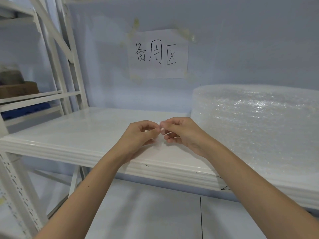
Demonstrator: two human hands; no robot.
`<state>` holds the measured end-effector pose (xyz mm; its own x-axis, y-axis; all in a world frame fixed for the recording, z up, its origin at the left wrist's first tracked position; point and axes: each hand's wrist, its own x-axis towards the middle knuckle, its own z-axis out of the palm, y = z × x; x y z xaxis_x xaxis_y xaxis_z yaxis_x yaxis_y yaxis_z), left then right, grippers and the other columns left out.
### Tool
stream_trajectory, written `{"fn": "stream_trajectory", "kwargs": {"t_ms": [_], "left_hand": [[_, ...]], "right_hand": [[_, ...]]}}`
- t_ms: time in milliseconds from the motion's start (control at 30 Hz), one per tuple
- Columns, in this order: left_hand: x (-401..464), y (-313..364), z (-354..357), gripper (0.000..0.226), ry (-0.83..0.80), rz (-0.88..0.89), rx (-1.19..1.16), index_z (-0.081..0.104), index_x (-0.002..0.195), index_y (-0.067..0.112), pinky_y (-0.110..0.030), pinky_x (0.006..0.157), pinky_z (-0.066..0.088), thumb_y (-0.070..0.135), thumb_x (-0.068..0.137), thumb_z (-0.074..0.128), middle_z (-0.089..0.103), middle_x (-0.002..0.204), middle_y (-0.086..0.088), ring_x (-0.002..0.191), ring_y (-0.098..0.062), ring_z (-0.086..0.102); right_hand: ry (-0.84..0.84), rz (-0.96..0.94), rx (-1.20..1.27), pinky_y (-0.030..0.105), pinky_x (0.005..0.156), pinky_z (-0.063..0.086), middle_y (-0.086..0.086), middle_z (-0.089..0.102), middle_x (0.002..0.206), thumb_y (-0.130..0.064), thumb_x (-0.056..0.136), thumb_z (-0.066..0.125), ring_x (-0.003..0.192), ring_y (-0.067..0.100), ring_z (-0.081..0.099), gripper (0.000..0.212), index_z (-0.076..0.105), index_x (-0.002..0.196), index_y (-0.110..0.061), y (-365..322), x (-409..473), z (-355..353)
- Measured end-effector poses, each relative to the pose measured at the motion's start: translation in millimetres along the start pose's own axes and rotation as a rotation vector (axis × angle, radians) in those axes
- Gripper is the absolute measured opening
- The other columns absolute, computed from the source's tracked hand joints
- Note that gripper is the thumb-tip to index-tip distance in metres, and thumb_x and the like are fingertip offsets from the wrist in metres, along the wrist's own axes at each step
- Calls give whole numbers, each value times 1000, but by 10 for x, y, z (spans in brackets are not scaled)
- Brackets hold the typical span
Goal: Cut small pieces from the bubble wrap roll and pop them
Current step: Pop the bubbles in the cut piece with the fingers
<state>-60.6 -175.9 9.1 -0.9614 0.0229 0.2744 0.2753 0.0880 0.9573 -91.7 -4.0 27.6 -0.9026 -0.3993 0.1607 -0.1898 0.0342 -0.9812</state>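
Observation:
A big roll of clear bubble wrap (262, 125) lies on the right side of a white shelf (72, 135). Above the middle of the shelf, my left hand (138, 137) and my right hand (183, 133) meet fingertip to fingertip. Between them is a small, nearly transparent piece of bubble wrap (159, 133), pinched by the thumb and fingers of both hands. The piece hangs a little below the fingertips and is hard to make out. No cutting tool is in view.
A paper sign (158, 53) with handwritten characters is taped to the back wall. White rack uprights (69, 54) rise at the left, with a brown box (19, 89) on a neighbouring shelf. The floor shows below the shelf's front edge.

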Motion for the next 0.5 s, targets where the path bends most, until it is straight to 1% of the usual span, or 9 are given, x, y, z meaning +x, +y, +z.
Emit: {"fn": "stream_trajectory", "kwargs": {"t_ms": [67, 100, 167, 233, 300, 367, 433, 500], "left_hand": [[11, -5, 2, 15, -3, -16, -2, 71, 94, -2, -31, 83, 58, 12, 91, 66, 69, 89, -8, 78, -16, 65], [13, -10, -1, 17, -7, -20, -1, 70, 95, -4, -32, 85, 57, 12, 91, 65, 68, 90, -10, 79, -17, 65], [14, -14, 1, 19, -16, -25, 0, 68, 96, -6, -29, 82, 57, 12, 92, 65, 66, 90, -12, 78, -18, 64], [15, -14, 5, 18, -23, -32, -11, 68, 95, -6, -27, 80, 56, 11, 92, 65, 66, 89, -13, 77, -17, 64], [17, -16, 1, 19, -29, -36, -30, 68, 94, -6, -34, 87, 55, 13, 91, 66, 65, 89, -14, 80, -18, 62], [13, -20, -7, 16, -27, -41, -45, 68, 93, -4, -40, 92, 53, 11, 89, 68, 64, 91, -17, 84, -23, 61], [3, -16, -6, 6, -17, -36, -47, 69, 91, 1, -39, 90, 54, 6, 88, 67, 63, 91, -18, 85, -24, 61], [-2, -14, -4, 5, -12, -31, -44, 67, 92, 6, -34, 82, 55, 5, 87, 68, 64, 88, -18, 81, -25, 61]], "right_hand": [[3, 4, -38, 30, 72, 57, 5, 66, 87, -29, 89, 69, 72, 18, 64, 28, 72, 101, -4, -13, 13, 5], [3, 4, -40, 30, 73, 57, 7, 67, 89, -30, 89, 69, 73, 19, 65, 28, 72, 100, -5, -14, 19, 8], [6, 1, -24, 30, 73, 57, 13, 70, 94, -26, 89, 68, 76, 20, 66, 26, 72, 101, -3, -11, 36, 12], [15, -2, -7, 29, 73, 56, 12, 72, 93, -19, 90, 67, 76, 20, 65, 20, 71, 101, -4, -12, 42, 14], [22, -9, 30, 28, 72, 57, 9, 72, 88, -15, 90, 67, 75, 20, 65, 14, 71, 99, -5, -14, 53, 13], [39, -15, 76, 24, 67, 58, 6, 70, 83, -14, 89, 67, 68, 16, 64, 11, 71, 97, -6, -18, 58, 10], [60, -22, 117, 23, 64, 58, 6, 68, 82, -13, 89, 68, 67, 15, 64, 11, 70, 97, -5, -21, 68, 1], [69, -33, 144, 23, 66, 58, 6, 68, 82, -12, 89, 68, 68, 15, 65, 10, 71, 96, -5, -17, 83, -7]]}}
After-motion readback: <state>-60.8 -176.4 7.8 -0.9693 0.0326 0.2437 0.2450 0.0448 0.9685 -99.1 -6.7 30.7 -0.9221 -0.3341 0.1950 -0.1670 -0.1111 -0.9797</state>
